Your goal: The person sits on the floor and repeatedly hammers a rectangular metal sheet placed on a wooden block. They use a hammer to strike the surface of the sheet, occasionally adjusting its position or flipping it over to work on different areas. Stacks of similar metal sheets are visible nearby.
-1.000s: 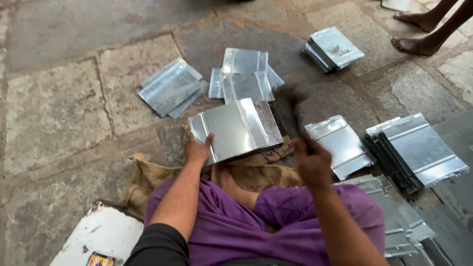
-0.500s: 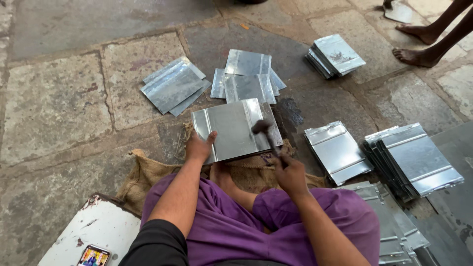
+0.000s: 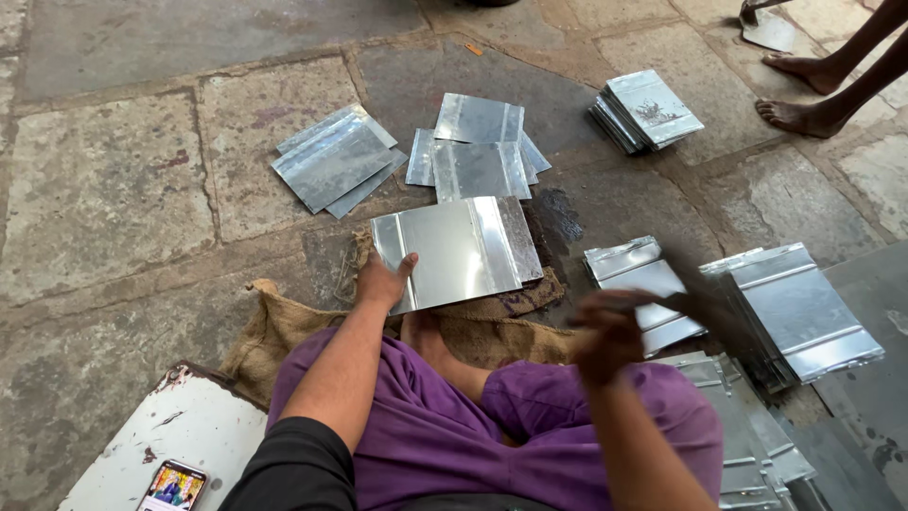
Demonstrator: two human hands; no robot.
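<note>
1. While I sit cross-legged on burlap sacking (image 3: 284,326), my left hand (image 3: 380,282) presses flat, fingers together, thumb apart, on the near left corner of a shiny metal sheet (image 3: 454,251).
2. My right hand (image 3: 605,333) is curled shut round a blurred dark hammer handle (image 3: 695,298), to the right of that sheet.
3. I count three loose sheet piles beyond it and two stacks at my right.
4. One phone (image 3: 173,485) lies on the white board (image 3: 170,426).

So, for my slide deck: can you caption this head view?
Seated person's left hand steadies a shiny metal sheet on stone paving while the blurred right hand swings a hammer.
</note>
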